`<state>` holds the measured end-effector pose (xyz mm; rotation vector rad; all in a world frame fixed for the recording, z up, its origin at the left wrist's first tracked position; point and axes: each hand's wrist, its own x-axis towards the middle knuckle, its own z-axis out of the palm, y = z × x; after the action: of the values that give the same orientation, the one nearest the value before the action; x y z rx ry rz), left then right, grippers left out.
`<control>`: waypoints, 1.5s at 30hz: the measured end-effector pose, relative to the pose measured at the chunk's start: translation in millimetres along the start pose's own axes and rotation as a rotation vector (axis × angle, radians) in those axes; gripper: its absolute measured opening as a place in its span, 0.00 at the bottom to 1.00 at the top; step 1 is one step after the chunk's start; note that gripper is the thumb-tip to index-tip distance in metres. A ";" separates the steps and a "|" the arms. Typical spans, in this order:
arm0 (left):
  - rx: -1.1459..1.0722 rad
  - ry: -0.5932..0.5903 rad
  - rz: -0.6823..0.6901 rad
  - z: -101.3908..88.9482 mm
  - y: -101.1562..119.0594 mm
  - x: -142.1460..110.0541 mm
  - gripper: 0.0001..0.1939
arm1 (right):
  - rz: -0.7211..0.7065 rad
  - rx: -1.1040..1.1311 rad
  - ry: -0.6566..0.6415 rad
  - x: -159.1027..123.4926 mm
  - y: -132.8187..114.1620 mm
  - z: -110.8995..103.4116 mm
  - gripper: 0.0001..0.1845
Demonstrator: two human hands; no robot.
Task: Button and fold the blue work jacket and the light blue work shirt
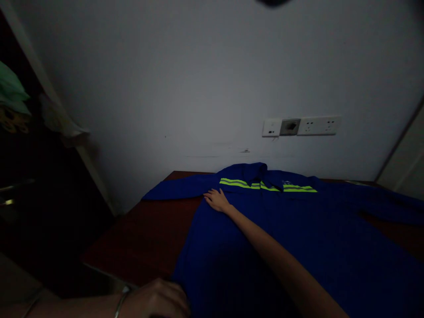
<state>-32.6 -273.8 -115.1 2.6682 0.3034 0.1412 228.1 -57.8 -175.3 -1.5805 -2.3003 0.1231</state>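
A blue work jacket (pixel 298 238) with yellow-green reflective stripes across the chest lies spread flat on a dark red-brown table (pixel 145 234). Its collar points toward the wall, and its sleeves stretch out to the left and right. My right hand (pixel 217 199) rests flat on the jacket near its left shoulder, where that sleeve begins, with the fingers stretched out and holding nothing. My left hand (pixel 159 300), with a thin bracelet on the wrist, is closed at the jacket's lower left edge at the bottom of the view and seems to grip the cloth.
A white wall stands right behind the table, with a strip of power sockets (pixel 301 126) above the jacket. To the left is a dark opening with a white frame and some green cloth (pixel 11 90). The room is dim.
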 end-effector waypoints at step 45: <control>-0.474 -0.382 -1.084 -44.8 -86.5 21.8 0.10 | -0.079 0.280 -0.034 73.3 42.6 -7.5 0.15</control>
<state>-34.5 -174.0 -112.5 1.7106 1.3118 -0.5477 245.1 24.7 -162.5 -1.3557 -2.2511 0.4347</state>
